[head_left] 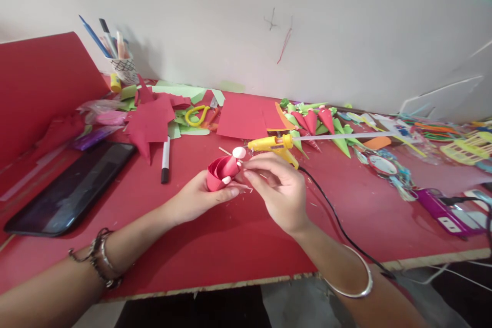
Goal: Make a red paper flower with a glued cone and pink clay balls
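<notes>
My left hand (205,196) is closed round a small red paper figure (224,170) of curled paper, with white bits on it and a white ball (239,152) at its top. At the figure's right side, my right hand (279,189) pinches with thumb and forefinger. A tiny white piece shows by those fingertips, too small to name. Just behind my right hand lies a yellow glue gun (273,146) with a long glue stick (346,136) in its back, its nozzle end near the white ball.
A black phone (73,184) and a marker (165,161) lie at left. Paper scraps (151,120), red sheets (242,117), red and green paper cones (310,122) and a pen cup (123,69) line the wall. A black cord (334,215) crosses to a purple power strip (448,215).
</notes>
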A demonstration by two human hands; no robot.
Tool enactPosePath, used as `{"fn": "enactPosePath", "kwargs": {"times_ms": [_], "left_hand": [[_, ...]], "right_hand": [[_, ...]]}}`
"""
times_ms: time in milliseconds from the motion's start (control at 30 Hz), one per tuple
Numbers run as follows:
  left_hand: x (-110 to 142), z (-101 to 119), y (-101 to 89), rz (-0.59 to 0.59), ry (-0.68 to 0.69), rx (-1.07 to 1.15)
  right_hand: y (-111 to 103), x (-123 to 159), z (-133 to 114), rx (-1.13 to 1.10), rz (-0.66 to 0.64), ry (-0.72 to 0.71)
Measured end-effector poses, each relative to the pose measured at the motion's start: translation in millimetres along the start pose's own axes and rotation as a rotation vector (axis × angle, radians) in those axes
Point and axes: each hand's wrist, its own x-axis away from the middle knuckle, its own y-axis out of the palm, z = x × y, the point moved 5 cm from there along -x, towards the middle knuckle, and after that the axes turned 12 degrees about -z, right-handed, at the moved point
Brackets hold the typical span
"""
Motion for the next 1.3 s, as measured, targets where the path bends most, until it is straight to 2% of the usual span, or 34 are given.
{"fn": "enactPosePath", "kwargs": {"times_ms": [233, 600, 833, 1000, 1167, 1300], "left_hand": [[-1, 2, 2.3, -0.028, 0.04, -0.011], [-1, 1, 3.8, -0.059, 0.018, -0.012], [0, 1, 2.6, -0.019, -0.009, -0.015], [0, -7, -5.6, 0.036, 0.016, 0.117], [1, -12, -10.2, 0.074, 0.034, 0.228], [2, -12, -10.8, 0.094, 0.003, 0.199]], "right_hand": [[3, 1, 0, 0.012, -0.014, -0.006], [7, 2, 10, -0.194, -0.014, 0.064], [7, 1, 8, -0.143, -0.042, 0.037], [5, 1, 10, -0.111, -0.023, 0.055], [10, 0, 13, -0.094, -0.127, 0.067], [13, 0, 10, -0.002, -0.179, 0.022]]}}
